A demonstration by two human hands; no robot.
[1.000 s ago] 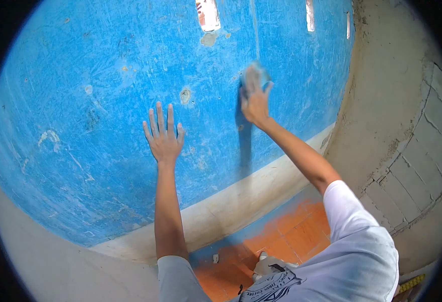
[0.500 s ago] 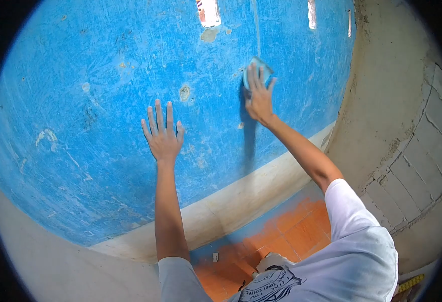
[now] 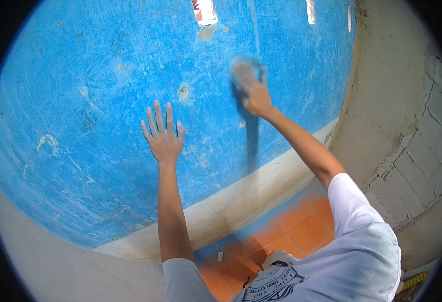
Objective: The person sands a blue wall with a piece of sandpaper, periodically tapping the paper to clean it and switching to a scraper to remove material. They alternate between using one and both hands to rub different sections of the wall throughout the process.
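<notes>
though the right grip (image 3: 252,86) blurs, a pad (image 3: 251,61) — bluish — lies under its fingers (image 3: 243,74).

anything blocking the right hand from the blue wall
Only the light-blue sheet, blurred under the right hand, seems to lie between it and the blue wall. No other obstacle shows; the left hand rests well clear, lower left.

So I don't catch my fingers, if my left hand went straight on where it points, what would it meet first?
The way ahead of your left hand looks free up the blue wall; it might graze the pale patch on its right, though depth is unclear.
</notes>
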